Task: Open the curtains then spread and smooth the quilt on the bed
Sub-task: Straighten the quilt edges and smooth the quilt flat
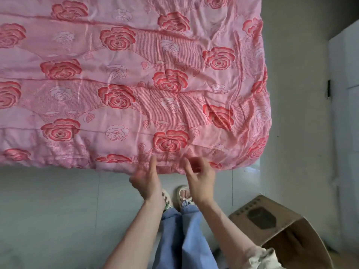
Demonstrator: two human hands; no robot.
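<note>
Pink satin-like fabric printed with red roses and paler outlined roses fills most of what we see: the quilt (pixel 136 84) lies spread over the bed, reaching from the left edge of the view to its rounded corner at the right, with stitched seams running across it and creases gathered near that corner. Its near edge hangs just in front of us. Our left hand (pixel 144 178) and right hand (pixel 200 175) are both raised at that near edge, side by side and a little apart, fingers loosely curled and parted; the fingertips overlap the quilt's border in the view, but motion blur keeps us from telling whether either grip has closed on fabric or merely hovers released above it. Below the hands we see our blue trousers (pixel 182 235) and pale sandals (pixel 175 197) on the grey floor (pixel 58 210). To our right on the floor sits a brown cardboard box (pixel 279 230) with a dark printed panel and a row of small marks along one edge, none of it legible to us. A white cabinet (pixel 344 78) stands at the far right.
</note>
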